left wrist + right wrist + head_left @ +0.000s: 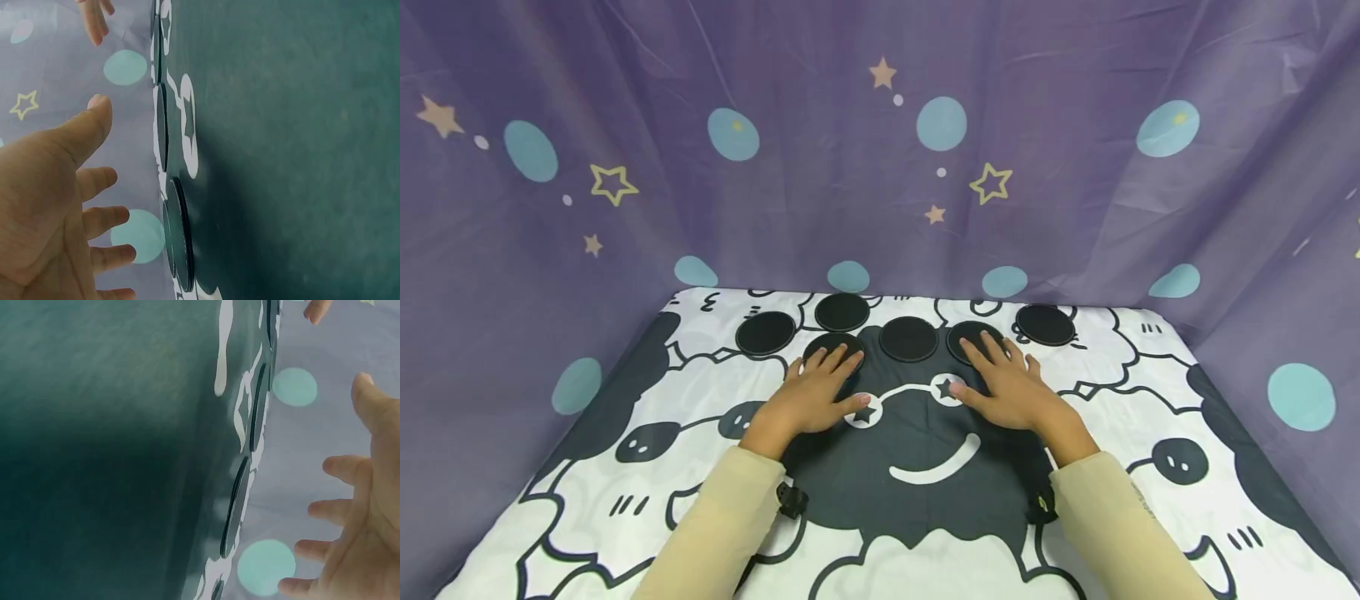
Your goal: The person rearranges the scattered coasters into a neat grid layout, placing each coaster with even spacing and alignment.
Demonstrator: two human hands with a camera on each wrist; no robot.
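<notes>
1. Head view: shows six discs (908, 339) lying flat on the cloth (715, 392) at upper centre, none lifted; cannot tell whether handling is finished or yet to start.
2. Holding nothing in the left hand (808, 400), fingers spread wide, over a disc left of centre, seemingly apart from it.
3. Holding nothing in the right hand (1011, 393), equally wide, over a disc right of centre, seemingly apart too.

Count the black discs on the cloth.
6: leftmost disc, farthest disc, nearest disc partly hidden by the left hand, central disc, another disc partly hidden by the right hand, rightmost disc. Hands may hide others.
</notes>
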